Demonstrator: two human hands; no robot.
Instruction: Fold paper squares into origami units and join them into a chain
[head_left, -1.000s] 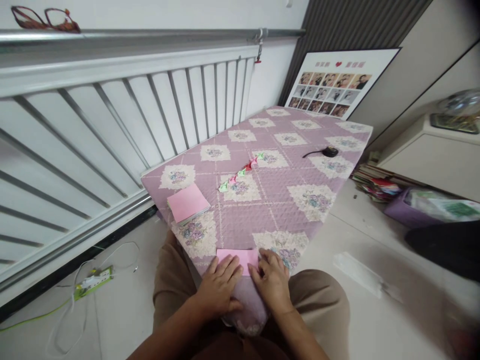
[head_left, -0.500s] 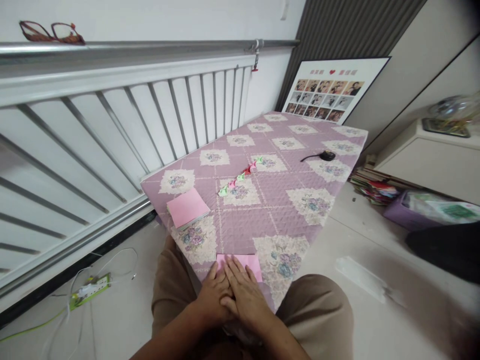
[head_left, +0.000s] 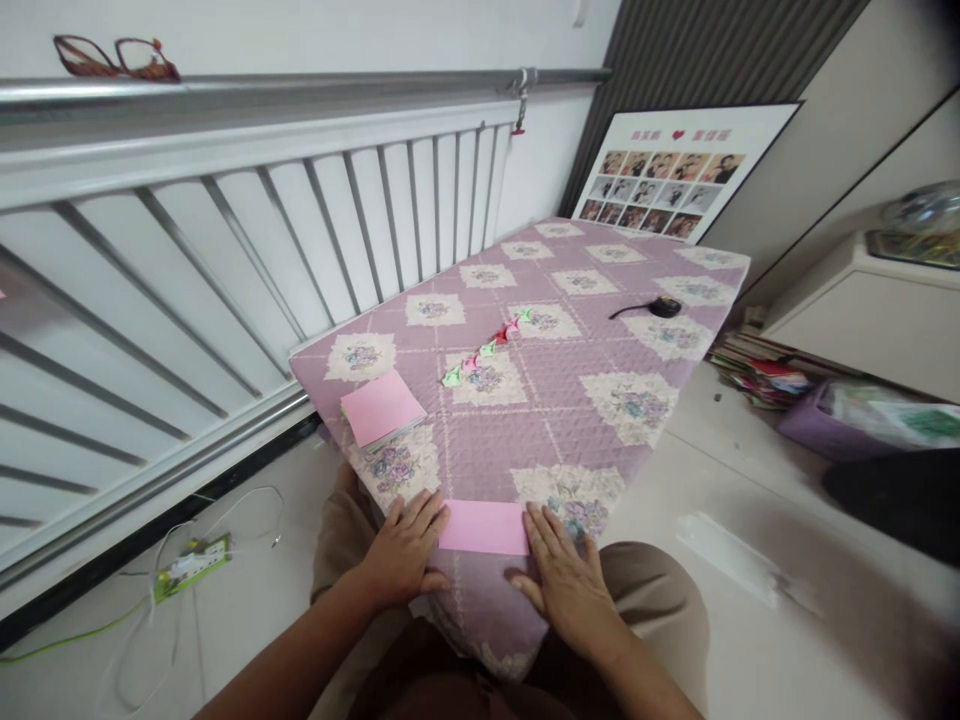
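A pink paper rectangle [head_left: 484, 527], longer than it is deep, lies flat near the close end of the purple flowered tablecloth [head_left: 495, 590]. My left hand [head_left: 409, 545] rests at the paper's left edge, palm down, thumb spread from the fingers. At the right edge lies my right hand [head_left: 562, 575], also flat with its thumb apart, fingertips touching the paper. Beyond and to the left sits a stack of square paper [head_left: 382, 407], pink on top. Farther off, several small folded green, pink and red paper pieces [head_left: 487, 348] form a slanting row.
A black object with a thin tail [head_left: 664, 307] lies toward the table's far right. White railings [head_left: 315, 230] run along the left side. A photo board [head_left: 675, 175] stands behind the far end. A power strip [head_left: 193, 567] with cables is on the floor at left.
My hands were together on the middle of the pink paper. They have moved apart to its two ends, uncovering it. The view has shifted slightly.
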